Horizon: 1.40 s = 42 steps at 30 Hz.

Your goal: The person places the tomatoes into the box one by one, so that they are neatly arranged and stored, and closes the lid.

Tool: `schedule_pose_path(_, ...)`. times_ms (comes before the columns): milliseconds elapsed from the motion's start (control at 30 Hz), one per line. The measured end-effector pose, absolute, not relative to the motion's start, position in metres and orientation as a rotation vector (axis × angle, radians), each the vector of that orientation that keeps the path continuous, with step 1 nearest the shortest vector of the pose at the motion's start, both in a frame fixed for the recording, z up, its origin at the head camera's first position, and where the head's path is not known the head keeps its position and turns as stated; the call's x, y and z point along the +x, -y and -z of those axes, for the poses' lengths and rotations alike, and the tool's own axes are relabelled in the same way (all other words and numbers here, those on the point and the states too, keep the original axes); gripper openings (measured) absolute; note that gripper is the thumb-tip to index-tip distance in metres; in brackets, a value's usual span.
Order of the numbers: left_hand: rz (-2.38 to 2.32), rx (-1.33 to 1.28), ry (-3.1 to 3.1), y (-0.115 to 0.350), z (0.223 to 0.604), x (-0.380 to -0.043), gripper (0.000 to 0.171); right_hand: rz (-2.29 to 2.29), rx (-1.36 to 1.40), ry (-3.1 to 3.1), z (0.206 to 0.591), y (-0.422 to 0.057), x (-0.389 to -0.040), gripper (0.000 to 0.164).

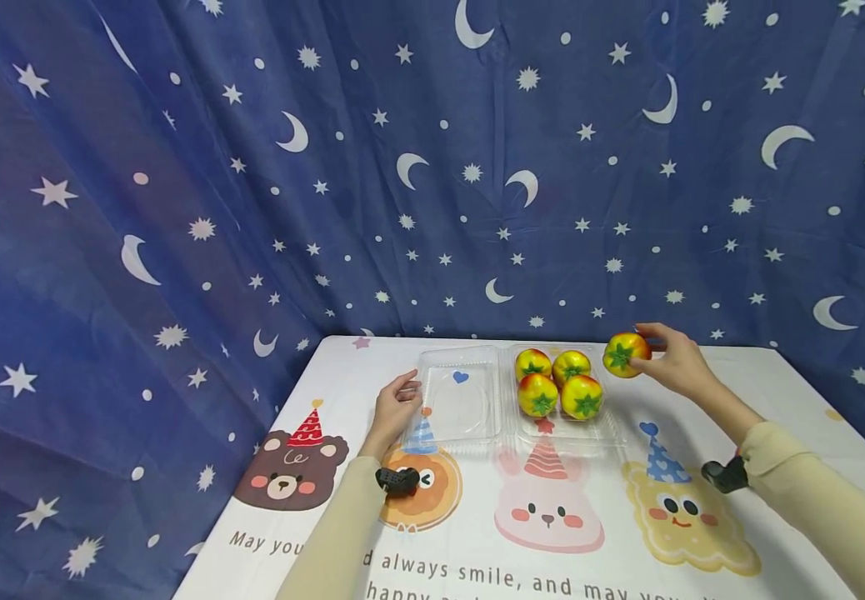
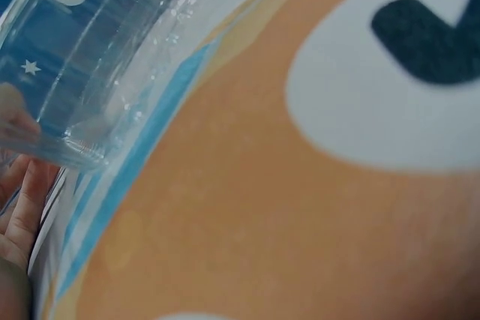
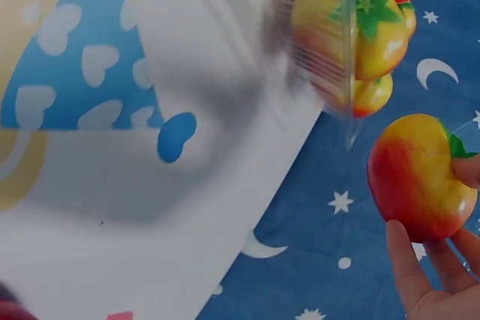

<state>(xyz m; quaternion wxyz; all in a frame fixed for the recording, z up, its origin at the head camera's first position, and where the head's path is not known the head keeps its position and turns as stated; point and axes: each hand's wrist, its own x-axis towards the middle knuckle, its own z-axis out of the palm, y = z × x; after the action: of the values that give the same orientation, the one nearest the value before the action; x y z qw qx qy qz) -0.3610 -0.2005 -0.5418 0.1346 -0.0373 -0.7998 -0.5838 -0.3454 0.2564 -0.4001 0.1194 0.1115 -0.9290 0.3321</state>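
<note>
A clear plastic clamshell box [image 1: 518, 433] lies opened flat on the table, its lid half to the left. Several yellow-red persimmons [image 1: 537, 395] with green leafy tops sit in its right half. My right hand [image 1: 676, 362] grips another persimmon [image 3: 420, 177] by its sides, thumb near the green top, just right of the box and above the table. My left hand [image 1: 395, 408] holds the left edge of the lid [image 1: 462, 392]. In the left wrist view, the thumb shows through the clear plastic [image 2: 82, 58] and the fingers [image 2: 28, 204] lie below it, partly cut off.
The white tablecloth [image 1: 432, 575] carries printed cartoon animals and lettering. A blue curtain [image 1: 432, 167] with moons and stars hangs behind the table's back edge and on the left. Dark wrist cameras [image 1: 398, 481] sit at both sleeves.
</note>
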Motion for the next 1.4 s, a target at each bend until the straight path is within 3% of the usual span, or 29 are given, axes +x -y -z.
schedule_pose_path(667, 1.743, -0.102, 2.302, 0.2, 0.528, -0.355, 0.053, -1.097, 0.444, 2.755, 0.397, -0.223, -0.34, 0.053)
schedule_pose_path(967, 1.749, -0.099, 2.285, 0.2, 0.538, -0.36, 0.052, -1.127, 0.606, 2.713, 0.403, -0.203, -0.333, 0.053)
schedule_pose_path(1400, 1.824, -0.157, 2.268, 0.197, 0.51, -0.339, 0.051, -1.189, 0.903, 2.654, 0.424, -0.178, -0.327, 0.049)
